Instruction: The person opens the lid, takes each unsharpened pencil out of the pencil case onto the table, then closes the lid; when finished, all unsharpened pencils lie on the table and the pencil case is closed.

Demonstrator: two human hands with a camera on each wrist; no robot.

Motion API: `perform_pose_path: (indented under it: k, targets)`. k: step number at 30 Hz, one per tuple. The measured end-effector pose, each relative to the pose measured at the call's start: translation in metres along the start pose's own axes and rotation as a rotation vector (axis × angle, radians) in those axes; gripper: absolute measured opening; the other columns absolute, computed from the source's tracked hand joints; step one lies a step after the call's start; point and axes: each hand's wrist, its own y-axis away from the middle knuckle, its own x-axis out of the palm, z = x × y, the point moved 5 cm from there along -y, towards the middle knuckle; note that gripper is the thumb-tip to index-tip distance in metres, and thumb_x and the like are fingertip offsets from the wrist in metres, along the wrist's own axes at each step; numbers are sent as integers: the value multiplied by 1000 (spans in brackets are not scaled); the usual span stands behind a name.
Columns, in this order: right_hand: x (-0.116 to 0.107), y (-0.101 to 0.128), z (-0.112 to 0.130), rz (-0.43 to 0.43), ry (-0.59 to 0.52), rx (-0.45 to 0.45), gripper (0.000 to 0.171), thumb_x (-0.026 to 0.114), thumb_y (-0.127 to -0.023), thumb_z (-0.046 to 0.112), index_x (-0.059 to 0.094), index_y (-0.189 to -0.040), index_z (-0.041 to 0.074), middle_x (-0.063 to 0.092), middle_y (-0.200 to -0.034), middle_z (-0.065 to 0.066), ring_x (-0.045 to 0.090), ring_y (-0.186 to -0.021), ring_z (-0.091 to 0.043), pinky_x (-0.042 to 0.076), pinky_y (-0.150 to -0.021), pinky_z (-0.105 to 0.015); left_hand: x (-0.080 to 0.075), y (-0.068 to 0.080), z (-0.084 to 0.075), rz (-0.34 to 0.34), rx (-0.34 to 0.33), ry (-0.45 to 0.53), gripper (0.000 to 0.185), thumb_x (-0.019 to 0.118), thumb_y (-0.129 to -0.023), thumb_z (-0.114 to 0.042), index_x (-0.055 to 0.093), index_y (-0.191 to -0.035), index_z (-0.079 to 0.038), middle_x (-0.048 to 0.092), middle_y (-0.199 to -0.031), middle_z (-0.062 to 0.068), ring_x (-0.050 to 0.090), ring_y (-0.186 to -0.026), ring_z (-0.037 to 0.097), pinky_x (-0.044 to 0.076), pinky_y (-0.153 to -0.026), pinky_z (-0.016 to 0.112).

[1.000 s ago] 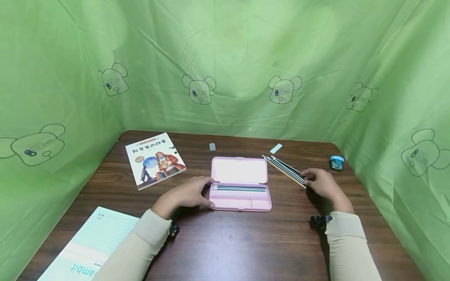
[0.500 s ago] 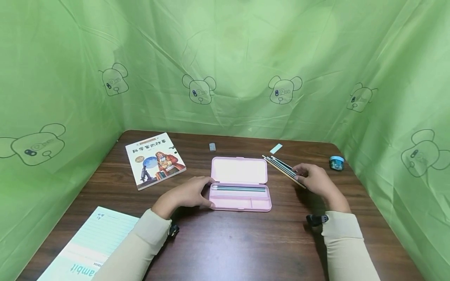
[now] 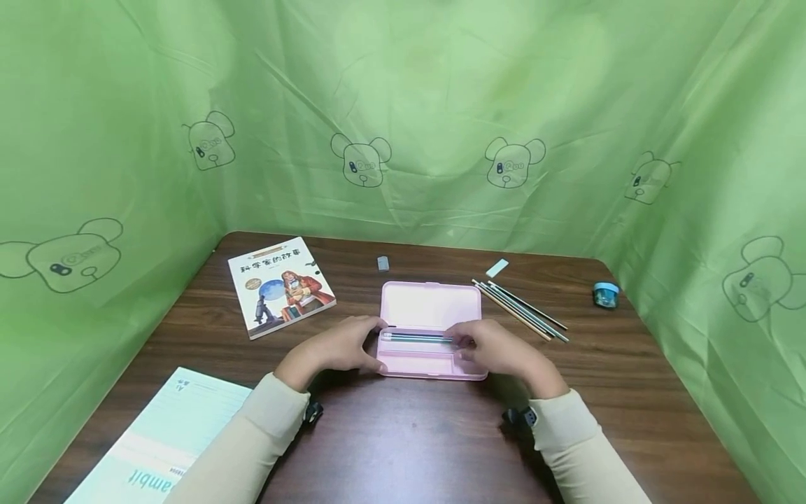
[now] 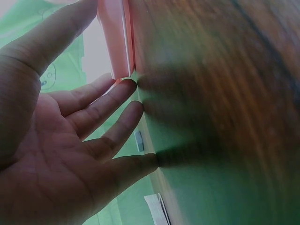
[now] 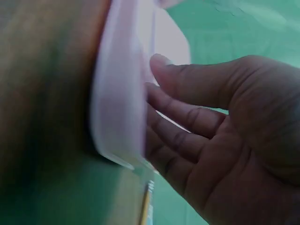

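An open pink pencil case lies in the middle of the brown table, with its lid flat behind it. Blue-green pencils lie in its long back tray. My left hand rests with straight fingers against the case's left end; the left wrist view shows the open palm beside the pink edge. My right hand lies over the case's right part, its fingertips on the pencils' right ends. In the right wrist view its fingers are loosely bent against the case rim, with nothing pinched.
Several loose pencils lie right of the case. A picture book lies at the back left and a lined notebook at the front left. A grey eraser, a pale blue slip and a blue sharpener sit near the back.
My right hand has left the loose pencils and moved left onto the right part of the case. The left hand has stayed at the case's left end.
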Motion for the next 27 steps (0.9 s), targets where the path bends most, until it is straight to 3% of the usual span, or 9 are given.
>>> perform_pose_path:
  k: [4, 17, 27]
  targets:
    - [10, -2, 2, 30, 28, -8, 31, 75, -97, -8, 79, -126, 3, 81, -108, -6, 76, -104, -18, 65, -97, -41, 0, -1, 0, 2, 4, 0, 73, 98, -85, -36, 66, -144, -6, 73, -141, 13, 65, -135, 32, 50, -121, 54]
    - [15, -6, 4, 65, 68, -42, 47, 64, -90, -17, 81, -124, 11, 80, -107, -2, 72, -102, -18, 62, -94, -39, -1, 1, -1, 3, -11, 2, 73, 98, -85, -35, 66, -144, -5, 72, -143, 14, 65, -134, 32, 49, -122, 54]
    - [15, -5, 2, 54, 21, -19, 46, 63, -91, -18, 81, -123, 10, 77, -102, -2, 65, -95, -13, 58, -88, -32, -1, 1, -2, 6, -10, 6, 73, 98, -85, -36, 66, -143, -6, 72, -142, 14, 64, -136, 33, 49, -122, 54]
